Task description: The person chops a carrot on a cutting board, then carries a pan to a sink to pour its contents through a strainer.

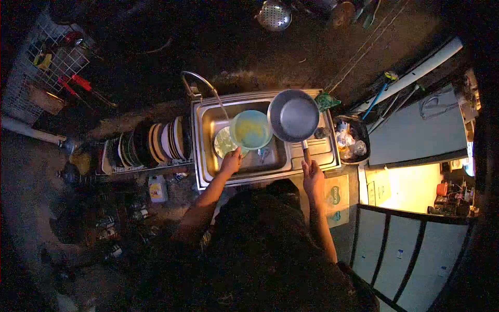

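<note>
A pale green, see-through bowl (251, 130) with yellowish residue hangs over the sink basin (208, 169). My left hand (232, 160) is closed on its near rim. To its right, a dark frying pan (293, 115) is tilted so its inside faces up, partly over the drainboard (326, 152). The fingers of my right hand (313, 179) wrap round its handle (306, 153). Under the bowl, a light, patterned round piece (223, 141) lies in the basin, partly hidden. A curved faucet (210, 86) reaches over the basin from the back left.
Plates stand upright in a rack (150, 143) left of the sink. On the right are a dark bin (358, 139) with plastic waste and a pale cabinet (416, 127). A white jug (157, 188) sits below the rack. A colander (274, 15) hangs on the back wall.
</note>
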Motion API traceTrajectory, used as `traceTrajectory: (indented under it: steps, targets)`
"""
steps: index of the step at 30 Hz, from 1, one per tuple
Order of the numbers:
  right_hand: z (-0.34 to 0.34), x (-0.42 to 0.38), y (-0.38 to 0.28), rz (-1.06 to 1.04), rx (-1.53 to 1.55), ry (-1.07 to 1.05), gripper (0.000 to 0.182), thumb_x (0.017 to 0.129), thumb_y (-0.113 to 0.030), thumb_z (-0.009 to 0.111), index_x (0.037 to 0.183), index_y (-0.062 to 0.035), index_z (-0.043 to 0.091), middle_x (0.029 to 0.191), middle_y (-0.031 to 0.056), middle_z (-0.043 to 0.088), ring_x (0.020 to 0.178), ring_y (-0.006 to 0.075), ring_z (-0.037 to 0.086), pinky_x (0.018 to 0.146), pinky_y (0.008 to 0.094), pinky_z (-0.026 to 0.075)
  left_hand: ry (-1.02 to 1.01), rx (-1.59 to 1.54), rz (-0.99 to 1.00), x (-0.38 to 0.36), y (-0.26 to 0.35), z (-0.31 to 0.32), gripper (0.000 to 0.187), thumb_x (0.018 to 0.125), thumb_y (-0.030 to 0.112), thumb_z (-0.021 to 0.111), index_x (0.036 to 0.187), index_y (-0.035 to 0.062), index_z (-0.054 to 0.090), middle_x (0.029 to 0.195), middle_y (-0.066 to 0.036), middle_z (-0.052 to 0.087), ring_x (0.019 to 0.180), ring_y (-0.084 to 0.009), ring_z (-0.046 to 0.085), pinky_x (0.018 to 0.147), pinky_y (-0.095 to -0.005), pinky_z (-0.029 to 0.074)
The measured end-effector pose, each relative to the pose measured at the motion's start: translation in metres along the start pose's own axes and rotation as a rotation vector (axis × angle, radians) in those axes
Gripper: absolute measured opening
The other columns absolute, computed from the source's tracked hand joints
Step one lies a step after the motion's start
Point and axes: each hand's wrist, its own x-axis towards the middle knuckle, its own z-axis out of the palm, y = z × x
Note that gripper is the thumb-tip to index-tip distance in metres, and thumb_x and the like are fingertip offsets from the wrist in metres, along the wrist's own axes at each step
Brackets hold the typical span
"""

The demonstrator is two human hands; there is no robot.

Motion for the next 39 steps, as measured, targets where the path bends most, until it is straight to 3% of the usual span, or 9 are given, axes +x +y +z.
traceTrajectory:
  steps: [3,6,7,9,12,18,22,24,39]
  targets:
    - [-0.009,0.003,0.002,0.007,-0.074,0.019,0.048,0.100,-0.049,0.061,0.107,-0.0024,0.065,0.074,0.0193,0.063,0.069,0.0354,0.064,0.064,0.0437,0.047,0.050,-0.351,-0.034,0.011,-0.022,0.014,0.059,0.101,0.060,0.054,0.075,0.0079,0.062,0.058,-0.004,0.051,0.051,-0.0191,0.053,0.053,-0.0376,0.041]
    - [-0.019,0.008,0.008,0.050,-0.024,-0.026,0.052,0.099,-0.053,0.061,0.106,-0.0013,0.065,0.074,0.0190,0.064,0.069,0.0349,0.065,0.064,0.0445,0.048,0.223,0.188,0.740,0.012,-0.049,0.014,0.049,0.102,0.050,0.058,0.080,0.0056,0.063,0.058,-0.010,0.054,0.052,-0.0268,0.055,0.053,-0.0409,0.043]
    - [-0.018,0.013,0.022,0.035,-0.021,-0.023,0.052,0.099,-0.053,0.062,0.106,-0.0015,0.066,0.074,0.0189,0.063,0.069,0.0347,0.064,0.065,0.0448,0.048,0.185,0.267,0.578,0.031,-0.072,0.003,0.039,0.101,0.041,0.062,0.089,0.0046,0.063,0.060,-0.013,0.055,0.053,-0.0313,0.056,0.053,-0.0431,0.044]
    - [-0.026,0.019,0.029,0.042,0.067,-0.038,0.052,0.098,-0.053,0.063,0.105,-0.0016,0.066,0.070,0.0177,0.059,0.066,0.0339,0.059,0.064,0.0450,0.047,0.476,0.798,0.941,0.010,-0.061,0.009,0.025,0.096,0.018,0.069,0.115,0.0060,0.059,0.067,-0.021,0.059,0.058,-0.0422,0.056,0.056,-0.0494,0.046]
    - [-0.038,0.035,0.052,-0.033,-0.022,-0.023,0.050,0.099,-0.051,0.063,0.102,-0.0008,0.065,0.068,0.0156,0.055,0.062,0.0307,0.055,0.061,0.0441,0.045,0.354,0.774,0.915,0.005,-0.080,0.007,0.035,0.093,0.011,0.070,0.125,0.0075,0.054,0.069,-0.020,0.061,0.057,-0.0409,0.056,0.055,-0.0494,0.045]
    - [-0.082,0.060,0.087,-0.100,-0.038,-0.124,0.046,0.099,-0.046,0.065,0.102,0.0001,0.066,0.071,0.0157,0.060,0.062,0.0266,0.054,0.061,0.0402,0.045,0.405,0.258,0.528,-0.031,-0.057,0.061,0.070,0.104,0.060,0.045,0.069,0.0017,0.059,0.056,-0.003,0.050,0.052,-0.0167,0.051,0.053,-0.0366,0.041]
    - [-0.104,0.068,0.108,-0.113,0.196,-0.088,0.040,0.099,-0.039,0.067,0.096,0.0009,0.064,0.070,0.0137,0.055,0.064,0.0174,0.049,0.060,0.0382,0.042,0.556,0.748,0.817,-0.008,-0.092,0.083,0.032,0.097,0.026,0.066,0.116,0.0014,0.061,0.073,-0.018,0.065,0.063,-0.0385,0.061,0.058,-0.0507,0.046]
    - [-0.124,0.076,0.111,-0.137,-0.026,-0.157,0.045,0.099,-0.045,0.065,0.100,0.0003,0.066,0.077,0.0248,0.064,0.073,0.0424,0.065,0.066,0.0457,0.049,0.665,0.813,0.738,-0.004,-0.096,0.098,0.051,0.090,0.014,0.071,0.135,0.0040,0.050,0.083,-0.023,0.067,0.070,-0.0466,0.062,0.061,-0.0562,0.047]
    - [-0.150,0.085,0.134,-0.154,0.087,-0.173,0.052,0.097,-0.051,0.065,0.091,0.0003,0.061,0.072,0.0203,0.060,0.065,0.0374,0.058,0.062,0.0462,0.046,0.796,0.808,0.670,-0.008,-0.104,0.156,0.048,0.093,0.020,0.071,0.137,0.0087,0.054,0.083,-0.024,0.066,0.075,-0.0466,0.064,0.065,-0.0556,0.051]
